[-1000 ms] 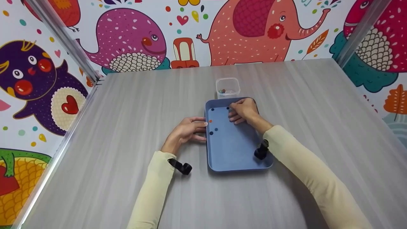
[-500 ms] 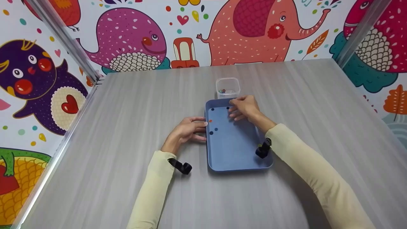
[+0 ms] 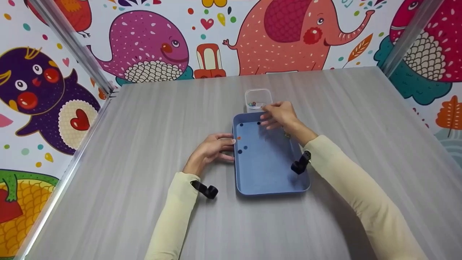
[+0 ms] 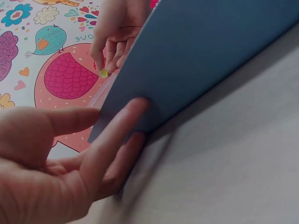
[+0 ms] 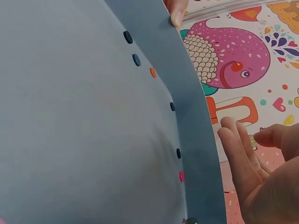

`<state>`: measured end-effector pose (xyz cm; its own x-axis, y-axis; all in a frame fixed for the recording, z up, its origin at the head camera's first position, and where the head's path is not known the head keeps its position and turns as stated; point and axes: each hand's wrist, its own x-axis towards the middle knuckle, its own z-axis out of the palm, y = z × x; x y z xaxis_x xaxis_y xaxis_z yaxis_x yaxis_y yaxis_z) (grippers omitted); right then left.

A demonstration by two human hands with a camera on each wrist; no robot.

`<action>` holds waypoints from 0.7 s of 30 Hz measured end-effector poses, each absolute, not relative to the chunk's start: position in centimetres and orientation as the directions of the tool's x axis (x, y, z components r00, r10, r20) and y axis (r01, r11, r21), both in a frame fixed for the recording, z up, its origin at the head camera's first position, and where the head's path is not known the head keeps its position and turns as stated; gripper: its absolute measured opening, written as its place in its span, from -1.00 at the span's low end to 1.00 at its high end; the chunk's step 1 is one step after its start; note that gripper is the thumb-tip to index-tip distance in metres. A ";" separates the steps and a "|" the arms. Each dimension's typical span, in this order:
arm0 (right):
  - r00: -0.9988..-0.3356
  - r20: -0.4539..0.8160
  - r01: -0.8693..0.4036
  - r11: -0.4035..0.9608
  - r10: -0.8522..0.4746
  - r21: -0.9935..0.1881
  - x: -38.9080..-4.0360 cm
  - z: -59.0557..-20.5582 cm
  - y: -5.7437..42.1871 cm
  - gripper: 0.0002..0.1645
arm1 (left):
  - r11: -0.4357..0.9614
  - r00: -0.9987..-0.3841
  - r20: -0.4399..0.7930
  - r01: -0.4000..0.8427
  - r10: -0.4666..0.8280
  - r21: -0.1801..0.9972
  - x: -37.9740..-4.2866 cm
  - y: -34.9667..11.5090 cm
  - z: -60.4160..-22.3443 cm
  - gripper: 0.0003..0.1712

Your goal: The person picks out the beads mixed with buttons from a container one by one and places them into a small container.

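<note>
The left hand (image 3: 213, 147) grips the left wall of a blue tray (image 3: 269, 168). In the left wrist view, its fingers (image 4: 117, 133) press the tray's outer side while the thumb reaches over the rim. The right hand (image 3: 280, 113) is above the tray's far rim, pinching a small yellow-green bead (image 4: 103, 73) between thumb and index finger. Just beyond that rim stands a clear plastic box (image 3: 266, 96) with a few small coloured beads at its bottom. In the tray lie several small buttons: dark ones (image 5: 128, 37), an orange one (image 5: 153, 72) and a pink one (image 5: 181, 176).
The grey wood-grain table (image 3: 144, 151) extends around the tray. Walls printed with cartoon animals (image 3: 288, 39) stand at the back and sides, with metal posts (image 3: 74, 47) at the corners. Small pieces (image 3: 287, 134) show at the tray's right side, near the right wrist.
The right hand has risen from inside the tray and moved slightly away, over the far rim towards the clear box. The left hand and tray stay in place.
</note>
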<state>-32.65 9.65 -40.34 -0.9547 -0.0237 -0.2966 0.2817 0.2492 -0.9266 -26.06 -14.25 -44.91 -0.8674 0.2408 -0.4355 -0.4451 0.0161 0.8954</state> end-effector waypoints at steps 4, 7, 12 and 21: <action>-0.957 -0.288 0.272 0.254 -0.030 -0.928 -32.9 -40.1 9.8 -0.54 | 0.015 -0.867 -0.438 -0.447 0.239 0.894 -26.1 -14.2 -44.9 -0.43; -0.958 -0.285 0.268 0.245 -0.035 -0.932 -33.2 -40.1 9.9 -0.55 | 0.013 -0.867 -0.437 -0.447 0.240 0.894 -26.0 -14.2 -44.9 -0.43; -0.961 -0.274 0.258 0.223 -0.045 -0.940 -33.5 -40.1 10.2 -0.54 | 0.010 -0.866 -0.438 -0.449 0.241 0.893 -26.0 -14.2 -44.9 -0.43; -0.969 -0.244 0.228 0.222 -0.047 -0.948 -34.1 -40.4 10.1 -0.57 | 0.012 -0.866 -0.441 -0.451 0.235 0.892 -26.1 -14.1 -45.0 -0.42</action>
<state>-34.06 10.06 -40.45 -0.9685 -0.0468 -0.2444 0.2285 0.2219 -0.9479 -26.11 -14.12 -44.97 -0.8661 0.2352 -0.4411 -0.4512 0.0119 0.8923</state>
